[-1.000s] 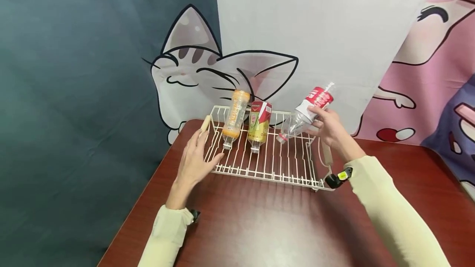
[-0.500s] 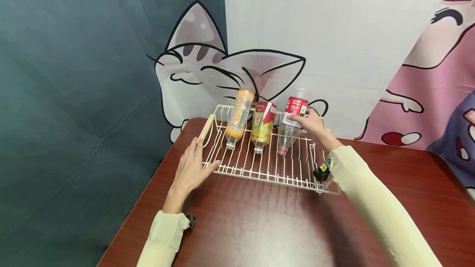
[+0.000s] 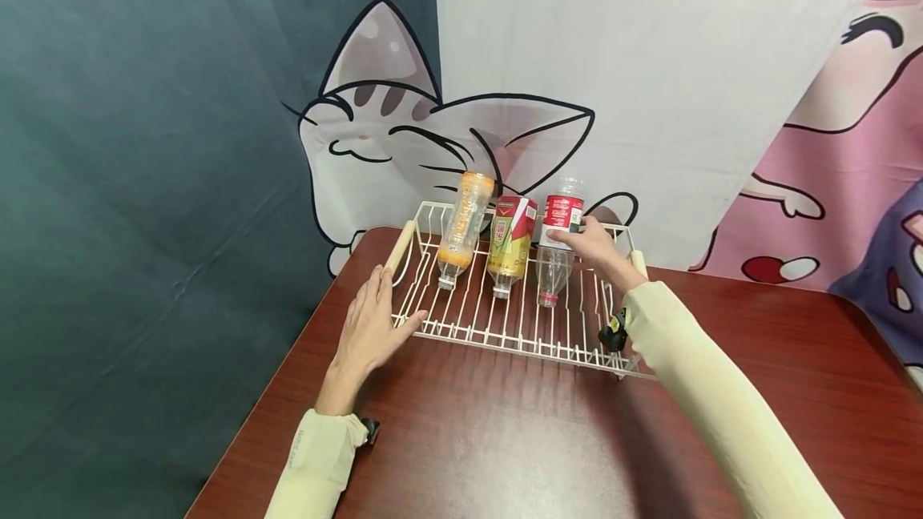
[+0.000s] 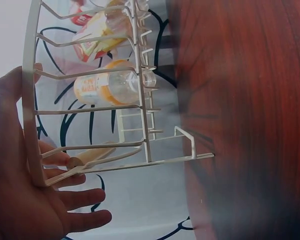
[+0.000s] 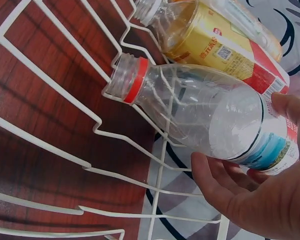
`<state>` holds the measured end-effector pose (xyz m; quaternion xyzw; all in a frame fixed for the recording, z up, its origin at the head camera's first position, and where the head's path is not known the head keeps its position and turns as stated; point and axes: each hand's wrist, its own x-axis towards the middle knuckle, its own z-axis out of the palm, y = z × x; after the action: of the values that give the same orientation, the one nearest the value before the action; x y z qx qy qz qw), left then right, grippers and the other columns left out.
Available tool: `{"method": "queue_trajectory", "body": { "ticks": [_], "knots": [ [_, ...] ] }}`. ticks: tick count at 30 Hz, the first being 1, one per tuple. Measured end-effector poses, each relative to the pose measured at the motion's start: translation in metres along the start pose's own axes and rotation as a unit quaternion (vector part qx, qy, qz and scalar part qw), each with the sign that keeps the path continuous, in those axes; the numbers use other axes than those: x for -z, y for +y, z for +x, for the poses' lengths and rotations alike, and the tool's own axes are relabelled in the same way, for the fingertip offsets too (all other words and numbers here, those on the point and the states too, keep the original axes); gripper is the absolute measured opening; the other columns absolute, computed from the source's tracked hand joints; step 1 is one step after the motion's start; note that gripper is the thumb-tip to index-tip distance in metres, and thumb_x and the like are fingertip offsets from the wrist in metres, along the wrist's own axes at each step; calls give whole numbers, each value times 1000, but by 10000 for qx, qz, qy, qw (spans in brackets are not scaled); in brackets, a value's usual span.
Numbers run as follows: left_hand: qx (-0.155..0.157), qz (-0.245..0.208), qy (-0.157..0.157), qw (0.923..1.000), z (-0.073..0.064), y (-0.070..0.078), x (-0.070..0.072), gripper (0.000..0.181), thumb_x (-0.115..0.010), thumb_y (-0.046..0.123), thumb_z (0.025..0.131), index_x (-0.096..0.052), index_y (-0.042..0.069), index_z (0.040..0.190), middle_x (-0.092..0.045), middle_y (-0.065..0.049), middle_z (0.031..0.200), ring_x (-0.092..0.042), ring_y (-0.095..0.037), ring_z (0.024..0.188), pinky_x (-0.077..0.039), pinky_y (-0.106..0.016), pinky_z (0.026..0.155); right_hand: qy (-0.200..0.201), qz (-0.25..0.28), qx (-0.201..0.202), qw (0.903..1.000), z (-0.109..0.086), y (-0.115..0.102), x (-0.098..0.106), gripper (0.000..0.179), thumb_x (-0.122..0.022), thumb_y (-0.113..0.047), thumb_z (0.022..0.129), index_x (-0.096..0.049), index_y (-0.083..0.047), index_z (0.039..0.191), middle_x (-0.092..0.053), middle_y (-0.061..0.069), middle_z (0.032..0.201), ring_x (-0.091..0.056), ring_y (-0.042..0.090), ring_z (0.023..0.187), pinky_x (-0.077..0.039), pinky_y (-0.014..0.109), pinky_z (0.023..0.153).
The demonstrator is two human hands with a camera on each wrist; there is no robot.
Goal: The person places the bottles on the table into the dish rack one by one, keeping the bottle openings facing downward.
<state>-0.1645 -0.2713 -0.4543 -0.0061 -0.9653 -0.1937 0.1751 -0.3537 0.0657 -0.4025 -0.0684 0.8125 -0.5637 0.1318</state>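
Observation:
My right hand (image 3: 594, 247) holds an empty clear plastic bottle (image 3: 554, 267) with a red and white label, neck down on the white wire rack (image 3: 461, 335). In the right wrist view, thumb and fingers curl round its label, and the red-ringed neck (image 5: 136, 80) sits against the wires. Left of it, a yellow and red bottle (image 3: 510, 239) and an orange-banded bottle (image 3: 464, 223) lean neck down in the rack. My left hand (image 3: 371, 331) lies at the rack's left front corner with fingers extended, close to the cream handle (image 3: 401, 247).
The rack stands on a dark red wooden table (image 3: 490, 431). Behind it hangs a cloth backdrop (image 3: 649, 62) with cartoon cats. A second cream handle (image 3: 638, 263) is on the rack's right side, beside my right wrist.
My right hand has brought the red-labelled bottle left and down from a tilted hold at the rack's right side, turning it nearly upright neck down. My left hand has barely moved.

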Motion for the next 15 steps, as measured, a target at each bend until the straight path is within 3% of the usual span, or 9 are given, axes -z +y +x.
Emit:
{"method": "queue_trajectory", "body": {
  "ticks": [10,15],
  "knots": [
    [5,-72,-19,10000,0,1,-2,99,-65,54,88,-24,-8,152,-21,-25,158,-30,-40,140,-28,-57,110,216,-467,97,9986,7,4,-1,69,-69,-30,92,-35,4,142,-49,26,129,-57,39,108,-56,50,82],
    [57,-56,-43,10000,0,0,0,99,-65,54,88,-24,-8,152,-20,-25,158,-29,-40,140,-28,-57,110,64,-390,175,9991,8,3,-1,69,-69,-30,92,-36,4,142,-49,27,130,-56,42,110,-55,53,83]
  ]
}}
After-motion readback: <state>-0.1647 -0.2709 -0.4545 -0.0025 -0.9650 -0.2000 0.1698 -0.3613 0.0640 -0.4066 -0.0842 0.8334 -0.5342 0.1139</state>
